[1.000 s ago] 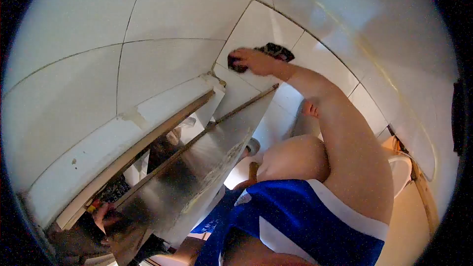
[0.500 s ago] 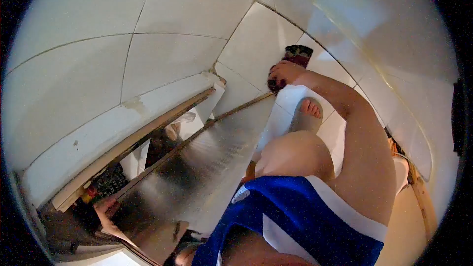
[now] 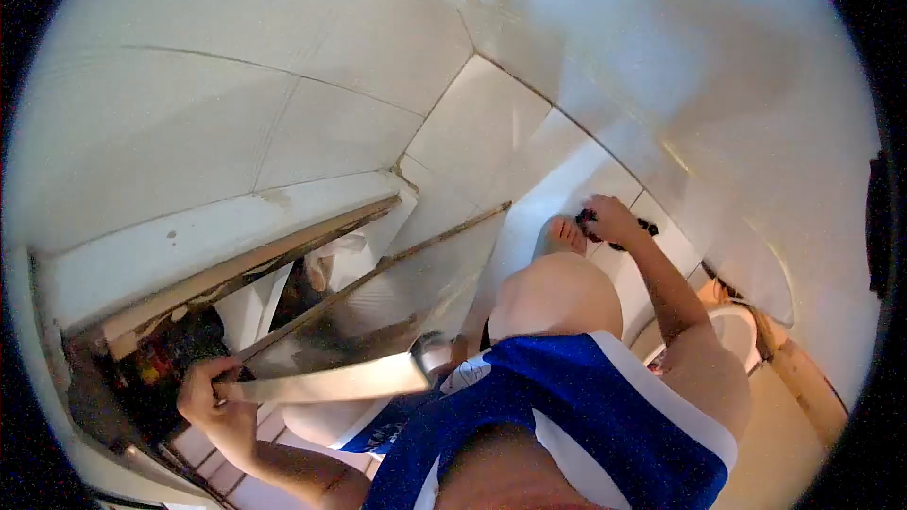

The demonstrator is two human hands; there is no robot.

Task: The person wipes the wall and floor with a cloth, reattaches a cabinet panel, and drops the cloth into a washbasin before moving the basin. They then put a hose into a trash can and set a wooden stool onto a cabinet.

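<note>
Dark, jumbled things [image 3: 179, 354] with red and yellow specks sit in an opening just beyond the left hand [image 3: 213, 406], whose fingers are curled around the dark end of a pale flat strip [image 3: 331, 382]. That strip reaches away to the hand's right, towards the blue garment [image 3: 567, 373]; motion blur hides its exact nature. Past the strip, between the two hands, slants a grey panel [image 3: 397, 288] with a brown edge. Just left of the right hand [image 3: 612, 219] is a bare foot [image 3: 564, 234]. The right hand is clenched on a dark cloth [image 3: 647, 226], which shows on both sides of it, low over the pale tiled floor [image 3: 534, 170].
</note>
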